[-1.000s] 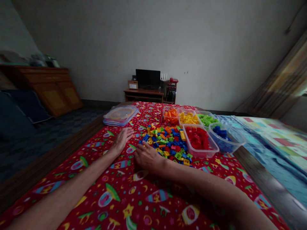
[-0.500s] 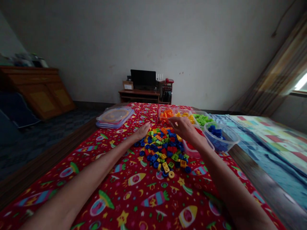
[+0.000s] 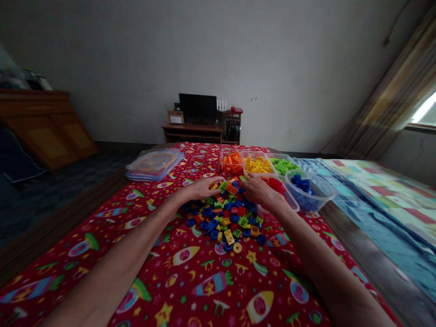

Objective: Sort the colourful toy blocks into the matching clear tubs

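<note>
A heap of mixed toy building bricks [image 3: 225, 221], in blue, yellow, green, orange and red, lies on the red patterned cloth [image 3: 177, 277]. At its far left edge my left hand [image 3: 204, 187] reaches in, thumb and fingers apart, with a yellow brick [image 3: 213, 185] showing between them. My right hand [image 3: 258, 188] is at the heap's far right side, fingers bent down and drawn together; whatever they pinch is hidden. Beside that hand stands a clear tub of red bricks [image 3: 275, 185], partly covered by my wrist.
Behind the heap stand clear tubs of orange bricks [image 3: 232, 162], yellow bricks [image 3: 258, 165] and green bricks [image 3: 281, 166]. A round-cornered tub of blue bricks [image 3: 303, 184] is at the right, near the table edge. Stacked clear lids [image 3: 155, 164] lie at the back left.
Both hands have come down into the far part of the heap. My right hand has lowered from above it and its fingers have drawn in. The view has shifted slightly.
</note>
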`<state>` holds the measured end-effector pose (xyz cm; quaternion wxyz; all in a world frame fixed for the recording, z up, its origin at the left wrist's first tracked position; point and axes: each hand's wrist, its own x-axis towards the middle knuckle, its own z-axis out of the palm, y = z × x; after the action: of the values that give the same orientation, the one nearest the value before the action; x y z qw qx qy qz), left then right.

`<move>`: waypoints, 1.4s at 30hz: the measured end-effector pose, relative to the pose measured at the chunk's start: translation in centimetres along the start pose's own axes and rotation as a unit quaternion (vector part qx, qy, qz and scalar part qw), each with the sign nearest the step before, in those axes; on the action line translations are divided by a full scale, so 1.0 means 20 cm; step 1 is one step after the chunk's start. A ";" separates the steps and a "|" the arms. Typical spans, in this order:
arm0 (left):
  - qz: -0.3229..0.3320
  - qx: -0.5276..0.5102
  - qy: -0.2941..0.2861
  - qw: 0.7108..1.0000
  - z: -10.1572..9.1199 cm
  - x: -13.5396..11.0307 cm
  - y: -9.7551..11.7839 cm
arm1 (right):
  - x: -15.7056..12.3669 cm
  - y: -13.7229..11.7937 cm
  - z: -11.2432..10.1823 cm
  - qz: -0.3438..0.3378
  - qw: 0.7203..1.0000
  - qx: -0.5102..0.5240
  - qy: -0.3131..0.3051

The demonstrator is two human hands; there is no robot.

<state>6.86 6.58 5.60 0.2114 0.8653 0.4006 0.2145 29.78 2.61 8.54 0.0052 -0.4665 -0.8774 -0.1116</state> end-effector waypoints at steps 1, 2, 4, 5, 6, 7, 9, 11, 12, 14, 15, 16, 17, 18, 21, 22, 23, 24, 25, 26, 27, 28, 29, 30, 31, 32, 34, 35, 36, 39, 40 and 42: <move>0.006 -0.004 -0.012 1.000 -0.01 -0.01 -0.01 | 0.00 -0.01 0.01 -0.007 1.000 0.005 0.006; 0.008 -0.005 -0.019 1.000 -0.01 -0.01 -0.02 | 0.00 -0.01 0.01 -0.016 1.000 0.016 0.013; 0.001 -0.001 -0.013 1.000 -0.01 -0.02 -0.04 | -0.01 -0.02 0.00 -0.031 0.998 0.043 0.026; -0.004 0.003 -0.001 1.000 -0.01 -0.03 -0.06 | -0.01 -0.02 -0.01 -0.031 0.998 0.057 0.027; -0.010 0.007 0.012 1.000 -0.01 -0.03 -0.07 | -0.02 -0.02 -0.02 -0.027 0.997 0.069 0.021; -0.020 0.013 0.026 0.999 -0.01 -0.04 -0.08 | -0.03 -0.02 -0.04 -0.021 0.996 0.082 0.012; -0.055 0.025 0.047 0.997 -0.01 -0.04 -0.11 | -0.05 0.00 -0.09 -0.002 0.994 0.107 0.003; -0.089 0.034 0.054 0.994 -0.01 -0.05 -0.13 | -0.07 0.02 -0.14 0.023 0.993 0.119 0.012; -0.095 0.034 0.055 0.993 -0.02 -0.05 -0.13 | -0.08 0.03 -0.16 0.037 0.992 0.117 0.019; -0.085 0.022 0.052 0.995 -0.01 -0.06 -0.13 | -0.09 0.03 -0.18 0.052 0.994 0.099 0.008; -0.075 0.012 0.051 0.996 -0.01 -0.06 -0.12 | -0.10 0.03 -0.18 0.049 0.995 0.085 -0.013; -0.066 0.001 0.051 0.997 -0.01 -0.06 -0.12 | -0.10 0.02 -0.18 0.042 0.996 0.069 -0.038; -0.057 -0.008 0.050 0.997 -0.01 -0.06 -0.11 | -0.09 0.00 -0.17 0.036 0.996 0.052 -0.062; -0.050 -0.015 0.049 0.997 0.00 -0.06 -0.10 | -0.09 -0.02 -0.15 0.035 0.996 0.034 -0.080; -0.041 -0.006 0.041 0.998 0.00 -0.06 -0.10 | -0.08 -0.09 -0.10 0.048 0.994 -0.011 -0.092; -0.041 0.003 0.035 0.999 0.00 -0.06 -0.10 | -0.08 -0.11 -0.08 0.052 0.994 -0.020 -0.090; -0.040 0.014 0.027 0.999 0.00 -0.06 -0.10 | -0.08 -0.11 -0.08 0.052 0.995 -0.025 -0.086; -0.039 0.024 0.020 0.999 0.00 -0.06 -0.10 | -0.08 -0.12 -0.08 0.053 0.995 -0.026 -0.081; -0.038 0.032 0.014 0.999 0.00 -0.06 -0.10 | -0.08 -0.12 -0.09 0.055 0.995 -0.023 -0.077; -0.038 0.040 0.011 0.998 0.00 -0.06 -0.10 | -0.08 -0.11 -0.10 0.056 0.996 -0.016 -0.072; -0.039 0.046 0.010 0.998 0.01 -0.06 -0.10 | -0.08 -0.09 -0.11 0.054 0.996 -0.005 -0.066; -0.040 0.050 0.012 0.998 0.01 -0.05 -0.10 | -0.08 -0.08 -0.12 0.054 0.997 0.007 -0.057; -0.041 0.053 0.013 0.998 0.01 -0.05 -0.10 | -0.08 -0.06 -0.13 0.054 0.997 0.019 -0.047; -0.041 0.054 0.014 0.998 0.01 -0.05 -0.11 | -0.08 -0.05 -0.14 0.055 0.997 0.028 -0.037; -0.040 0.054 0.015 0.998 0.02 -0.05 -0.11 | -0.08 -0.04 -0.14 0.056 0.998 0.032 -0.027; -0.040 0.052 0.015 0.998 0.02 -0.05 -0.11 | -0.09 -0.03 -0.15 0.059 0.998 0.034 -0.017; -0.040 0.047 0.016 0.998 0.02 -0.05 -0.11 | -0.10 -0.02 -0.16 0.062 0.997 0.041 0.009; -0.041 0.046 0.017 0.998 0.02 -0.05 -0.11 | -0.11 -0.02 -0.16 0.057 0.997 0.050 0.028; -0.042 0.047 0.019 0.998 0.02 -0.05 -0.11 | -0.12 -0.02 -0.17 0.050 0.996 0.064 0.048; -0.042 0.059 0.024 0.997 0.03 -0.05 -0.10 | -0.14 -0.01 -0.19 0.023 0.991 0.113 0.065; -0.041 0.064 0.026 0.997 0.03 -0.05 -0.10 | -0.14 0.01 -0.20 0.024 0.990 0.125 0.060; -0.041 0.070 0.033 0.996 0.04 -0.05 -0.10 | -0.10 0.06 -0.20 0.047 0.988 0.132 0.062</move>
<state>5.48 6.86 3.76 0.1454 0.8533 0.4566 0.2057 31.63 0.79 12.41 0.1261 -0.4943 -0.8598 -0.0231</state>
